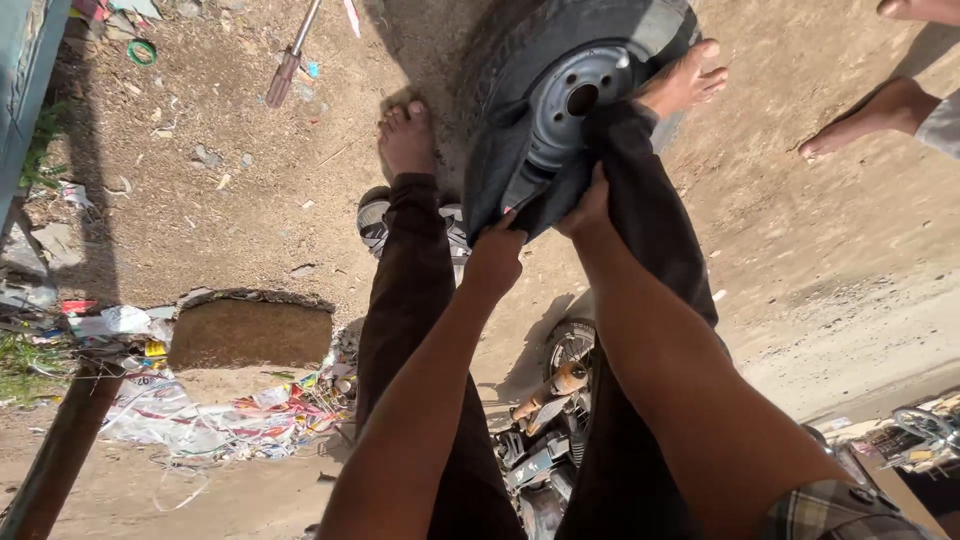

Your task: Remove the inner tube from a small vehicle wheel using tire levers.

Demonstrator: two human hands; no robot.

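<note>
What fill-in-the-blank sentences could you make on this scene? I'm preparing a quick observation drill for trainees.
1. Both hands, the left hand and the right hand, grip the black rubber ____ around the grey steel wheel rim.
2. The person's right bare foot presses on the ____.
3. The long metal tool with a reddish handle lies on the dirt ____.
4. The feet wear no ____.

Missing words: tyre; tyre; ground; shoes

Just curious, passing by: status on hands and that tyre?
Left hand and right hand gripping tyre edge. Wheel rim inside. Right foot on tyre.
</note>
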